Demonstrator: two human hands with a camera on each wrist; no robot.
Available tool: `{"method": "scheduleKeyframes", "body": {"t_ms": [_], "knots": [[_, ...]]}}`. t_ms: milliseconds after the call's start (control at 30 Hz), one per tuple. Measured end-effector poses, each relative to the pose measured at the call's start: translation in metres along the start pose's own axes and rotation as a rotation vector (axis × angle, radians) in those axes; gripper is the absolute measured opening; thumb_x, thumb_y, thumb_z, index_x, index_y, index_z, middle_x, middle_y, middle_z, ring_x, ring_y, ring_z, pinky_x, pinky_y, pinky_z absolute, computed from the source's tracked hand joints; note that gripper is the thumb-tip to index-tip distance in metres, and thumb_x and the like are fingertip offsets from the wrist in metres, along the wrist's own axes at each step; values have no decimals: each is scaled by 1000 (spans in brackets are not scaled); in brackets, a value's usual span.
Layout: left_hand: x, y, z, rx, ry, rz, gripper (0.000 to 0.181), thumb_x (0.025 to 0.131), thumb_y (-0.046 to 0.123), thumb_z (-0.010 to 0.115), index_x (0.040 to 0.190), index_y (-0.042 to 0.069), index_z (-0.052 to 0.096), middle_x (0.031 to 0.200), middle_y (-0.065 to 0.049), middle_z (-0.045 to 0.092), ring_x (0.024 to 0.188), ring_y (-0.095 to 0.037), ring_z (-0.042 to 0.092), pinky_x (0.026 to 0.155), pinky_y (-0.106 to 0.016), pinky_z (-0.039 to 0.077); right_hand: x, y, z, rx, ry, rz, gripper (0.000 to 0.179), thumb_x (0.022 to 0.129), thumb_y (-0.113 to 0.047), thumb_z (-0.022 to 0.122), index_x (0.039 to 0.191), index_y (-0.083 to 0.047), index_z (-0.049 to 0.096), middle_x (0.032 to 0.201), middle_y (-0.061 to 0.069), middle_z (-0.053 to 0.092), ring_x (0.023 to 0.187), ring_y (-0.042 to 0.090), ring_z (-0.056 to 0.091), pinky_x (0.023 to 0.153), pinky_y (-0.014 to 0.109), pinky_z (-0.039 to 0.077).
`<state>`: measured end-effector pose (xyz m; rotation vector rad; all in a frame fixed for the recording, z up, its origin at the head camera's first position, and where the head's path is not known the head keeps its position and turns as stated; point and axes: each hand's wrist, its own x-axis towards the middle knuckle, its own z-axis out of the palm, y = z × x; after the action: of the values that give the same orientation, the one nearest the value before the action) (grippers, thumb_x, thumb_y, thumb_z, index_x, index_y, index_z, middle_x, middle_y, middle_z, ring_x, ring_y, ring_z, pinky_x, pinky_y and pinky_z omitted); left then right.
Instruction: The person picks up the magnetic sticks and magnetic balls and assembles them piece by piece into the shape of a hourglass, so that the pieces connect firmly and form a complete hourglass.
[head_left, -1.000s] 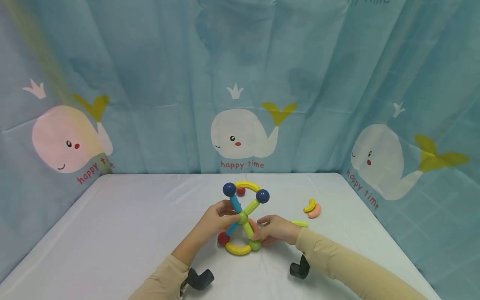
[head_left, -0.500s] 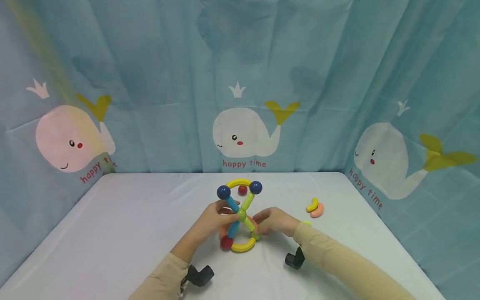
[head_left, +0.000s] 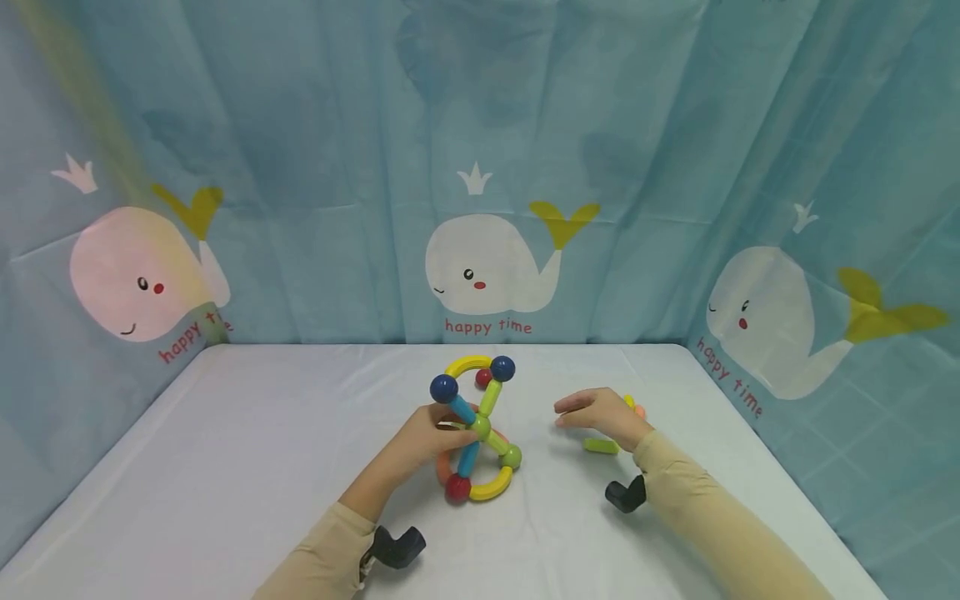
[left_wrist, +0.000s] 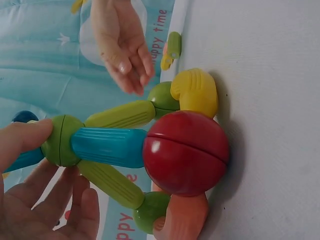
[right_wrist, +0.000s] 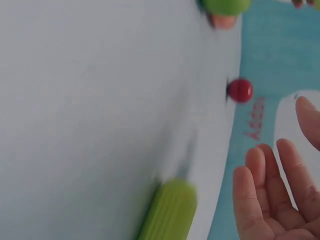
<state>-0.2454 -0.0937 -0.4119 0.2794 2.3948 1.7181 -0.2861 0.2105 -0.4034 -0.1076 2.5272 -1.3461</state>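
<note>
A ball-and-stick structure (head_left: 470, 452) of magnetic building toy pieces stands on the white table, blue balls at its top, red and green balls joined by curved sticks at its base. My left hand (head_left: 420, 437) pinches the green ball (left_wrist: 63, 140) at its middle, between thumb and fingers. The lower blue stick (left_wrist: 110, 146) runs from that ball to the red ball (left_wrist: 186, 153). To the right of the structure, my right hand (head_left: 602, 414) hovers with fingers extended and nothing in them. Close below it lies a loose green stick (head_left: 601, 446), also in the right wrist view.
A loose red ball (right_wrist: 240, 90) lies on the table behind the structure. Past my right hand, a yellow curved piece (head_left: 629, 402) and an orange one (head_left: 640, 412) are partly hidden. A blue curtain (head_left: 337, 167) with whale prints stands behind the table (head_left: 225, 450).
My right hand has let go of the structure's lower right part and moved right, over the loose green stick. The structure has turned slightly in my left hand's grip.
</note>
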Motion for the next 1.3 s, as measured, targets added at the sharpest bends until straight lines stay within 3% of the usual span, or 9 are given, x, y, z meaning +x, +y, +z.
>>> {"method": "scheduleKeyframes", "body": {"t_ms": [267,433,600,733,867,1033,1300], "knots": [[0,-5,-5,27,-1,-26,44,83,28,79,123,13,67,124,-6,68,111,-24,62,103,-56,47,-13,24,-19,-109,18,55,38,81,-23,81,114,-7,73,118,7,73,117,24,61,108,54,42],[-1,-5,-11,16,-14,-18,49,84,31,78,127,14,65,128,-6,67,116,-26,61,104,-59,44,-16,30,-16,-133,9,66,34,76,-16,84,108,-6,75,110,6,75,107,18,64,97,41,51],[-2,-2,-24,-88,-22,6,59,86,27,76,139,13,54,135,-10,63,127,-29,57,111,-64,36,-17,28,-12,-160,5,40,31,74,-6,83,103,-1,75,104,11,76,92,13,66,81,30,55],[-3,1,-37,-191,-49,42,67,89,17,73,147,14,41,144,-14,56,135,-30,52,116,-58,34,-17,21,-7,-170,13,31,29,75,-3,81,103,1,75,102,11,75,89,13,66,78,29,56],[-5,8,-44,-232,-68,75,73,90,14,71,152,16,33,147,-16,53,134,-31,53,116,-56,36,-18,11,0,-99,3,19,32,80,-5,78,110,2,73,109,13,74,93,13,66,82,32,58],[-9,15,-48,-223,-44,83,72,89,15,73,151,18,35,141,-17,56,127,-29,59,115,-55,38,-22,-8,16,35,12,-25,37,85,-11,75,119,1,69,115,12,73,97,13,66,91,36,57],[-12,23,-48,-214,-43,86,68,91,21,71,151,19,38,141,-18,57,126,-25,58,117,-55,35,-38,-45,44,346,144,-126,37,89,-16,72,123,-2,67,120,14,69,99,17,69,99,41,55]]}}
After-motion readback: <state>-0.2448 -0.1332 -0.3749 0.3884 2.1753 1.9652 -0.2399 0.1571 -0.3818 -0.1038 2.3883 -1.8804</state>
